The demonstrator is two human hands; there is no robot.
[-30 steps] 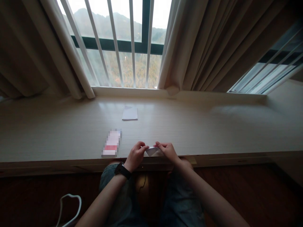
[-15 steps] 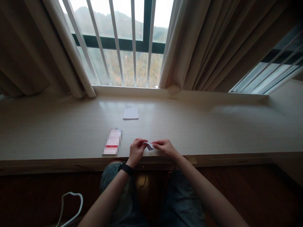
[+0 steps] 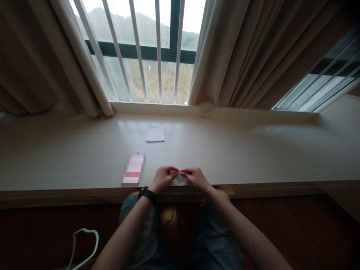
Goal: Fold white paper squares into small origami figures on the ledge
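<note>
A small folded piece of paper (image 3: 180,178) hangs between my hands, just above the front edge of the light wooden desk (image 3: 253,157). On its left side my left hand (image 3: 163,177) pinches it between thumb and forefinger; a black band is around that wrist. My right hand (image 3: 196,176) pinches the paper's other side, its fingertips close to those of the left. The paper's lower part points down in a triangle, while its upper edge is mostly covered by my fingers.
A pixelated phone-like slab (image 3: 134,168) lies left of my hands. Farther back rests a small stack of white square paper (image 3: 155,134). Behind the desk are curtains (image 3: 239,56) and a barred window (image 3: 140,75). A white curved object (image 3: 97,240) stands at lower left.
My hands have drawn closer together on the paper. The paper has turned from a slanted strip to a downward-pointing shape. The slab and the stack have stayed put.
</note>
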